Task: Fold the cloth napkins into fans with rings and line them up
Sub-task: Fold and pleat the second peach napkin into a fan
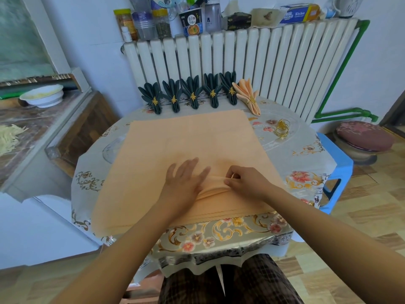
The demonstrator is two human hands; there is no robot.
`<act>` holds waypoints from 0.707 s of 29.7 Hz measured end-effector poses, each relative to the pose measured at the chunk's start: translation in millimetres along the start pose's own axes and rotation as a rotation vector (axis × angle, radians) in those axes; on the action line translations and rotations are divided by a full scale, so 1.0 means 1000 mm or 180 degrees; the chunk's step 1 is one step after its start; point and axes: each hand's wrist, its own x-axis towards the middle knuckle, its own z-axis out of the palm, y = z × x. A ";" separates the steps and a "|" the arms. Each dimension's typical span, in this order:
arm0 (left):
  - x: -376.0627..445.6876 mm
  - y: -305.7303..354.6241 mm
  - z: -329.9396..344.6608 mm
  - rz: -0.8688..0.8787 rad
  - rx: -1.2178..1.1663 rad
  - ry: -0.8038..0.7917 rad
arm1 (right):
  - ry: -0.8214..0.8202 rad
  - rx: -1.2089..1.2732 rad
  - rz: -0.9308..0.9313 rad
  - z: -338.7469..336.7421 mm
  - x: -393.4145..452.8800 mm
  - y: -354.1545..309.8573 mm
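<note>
Head view. A peach cloth napkin (190,141) lies spread flat over the centre of the frame, covering most of a small table (306,150) dressed in a floral, gold-patterned cover. Its near edge is gathered into narrow pleats (213,190) at lower centre.

The left hand (184,179) rests on the napkin just left of the pleats, fingers straight and spread, pressing the cloth and gripping nothing. The right hand (245,181) sits immediately right of it, thumb and forefinger curled and pinching the top pleat.

Along the table's far edge, upper centre of the frame, five dark green fan napkins (194,93) stand in a row, each bound by a gold ring. One peach fan napkin (248,95) with its ring closes the row at the right end (it leans rightward, touching the last green fan).

Loose gold rings (282,128) lie in a small heap on the table cover, right of the spread napkin and apart from it.

Behind the table stands a white radiator (274,60), with jars and boxes along its top.
</note>
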 end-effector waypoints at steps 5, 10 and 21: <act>0.003 -0.005 0.013 0.0562 -0.0760 -0.0288 | 0.0053 0.0067 -0.0109 0.005 0.002 0.004; -0.004 -0.006 0.028 0.0607 -0.0816 -0.0323 | 0.1005 0.0489 -0.0411 0.022 -0.001 0.011; 0.001 -0.006 0.020 0.0692 -0.0699 -0.0540 | 0.1042 -0.1152 -0.1755 0.016 -0.005 0.026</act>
